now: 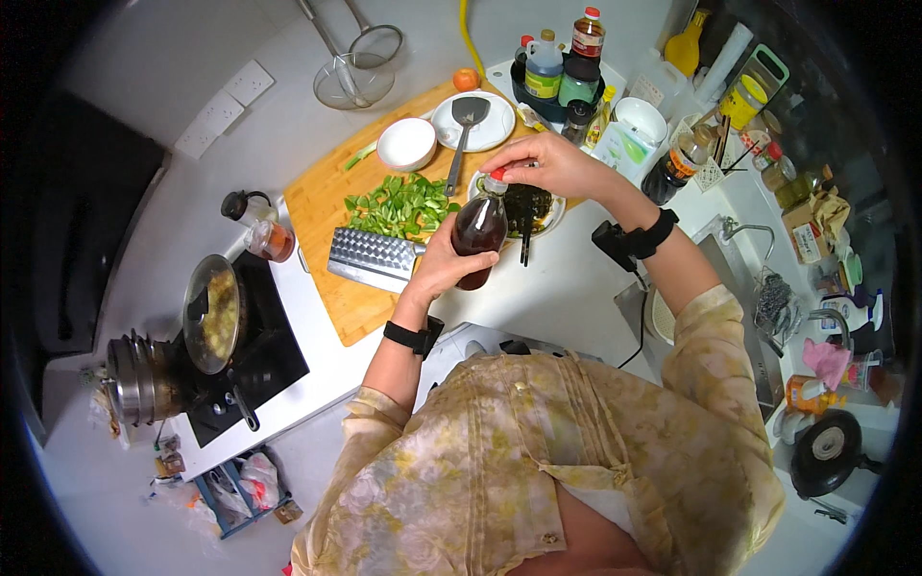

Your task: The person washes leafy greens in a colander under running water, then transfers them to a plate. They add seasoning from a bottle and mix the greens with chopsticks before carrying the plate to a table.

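My left hand [448,265] is wrapped around a bottle of dark liquid [478,229], held up over the counter in front of me. The fingers of my right hand [551,164] pinch its red cap [498,174] at the neck. Behind the bottle, partly covered by it, a plate of dark leafy food [529,209] has chopsticks [526,243] resting across its near rim. On the wooden cutting board [324,299], a cleaver [371,259] lies beside a heap of chopped greens [403,205]. A spatula [463,147] rests with its blade on a white plate [441,122].
At left, a lidded pan [216,317] sits on the black cooktop [277,353] beside stacked steel pots [137,381]. A white bowl [406,144] and a tomato [466,80] are at the back. Sauce bottles [544,68] stand behind my right hand. The sink [709,324] is at right.
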`<state>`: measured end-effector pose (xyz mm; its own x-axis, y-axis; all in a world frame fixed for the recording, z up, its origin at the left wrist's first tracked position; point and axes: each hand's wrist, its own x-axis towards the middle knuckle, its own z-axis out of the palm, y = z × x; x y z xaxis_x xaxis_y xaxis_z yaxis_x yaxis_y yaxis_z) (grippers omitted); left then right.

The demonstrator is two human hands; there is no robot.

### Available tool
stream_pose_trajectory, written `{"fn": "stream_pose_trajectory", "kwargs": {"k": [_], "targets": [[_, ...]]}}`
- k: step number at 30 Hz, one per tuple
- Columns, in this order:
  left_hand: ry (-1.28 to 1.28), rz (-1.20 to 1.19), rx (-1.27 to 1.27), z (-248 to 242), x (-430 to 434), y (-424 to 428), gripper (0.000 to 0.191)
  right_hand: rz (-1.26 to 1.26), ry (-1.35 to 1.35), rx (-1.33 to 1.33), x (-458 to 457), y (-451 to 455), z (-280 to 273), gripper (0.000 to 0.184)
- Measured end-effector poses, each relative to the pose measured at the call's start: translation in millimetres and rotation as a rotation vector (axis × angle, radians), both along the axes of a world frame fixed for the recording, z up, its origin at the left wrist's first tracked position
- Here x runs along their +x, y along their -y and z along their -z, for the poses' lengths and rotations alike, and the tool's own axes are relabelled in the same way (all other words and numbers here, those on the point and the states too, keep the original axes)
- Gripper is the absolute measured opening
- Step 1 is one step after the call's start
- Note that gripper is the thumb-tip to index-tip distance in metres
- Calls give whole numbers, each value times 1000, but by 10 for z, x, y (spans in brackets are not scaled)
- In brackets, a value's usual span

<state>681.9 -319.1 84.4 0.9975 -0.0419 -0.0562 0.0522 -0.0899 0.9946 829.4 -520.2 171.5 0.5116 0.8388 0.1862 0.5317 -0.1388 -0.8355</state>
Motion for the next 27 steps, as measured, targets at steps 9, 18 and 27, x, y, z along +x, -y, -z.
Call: {"fn": "stream_pose_trajectory", "kwargs": {"k": [9,18,27], "targets": [[89,39,48,-158,-89,-7,68,28,193,-139,-224,-8,-386,21],[108,62,-13,-171,-66,4,67,41,260,-59,-432,91,-402,27],[167,87,-3,-134,-46,67,71,192,140,-159,-498,147,-286,31]]}}
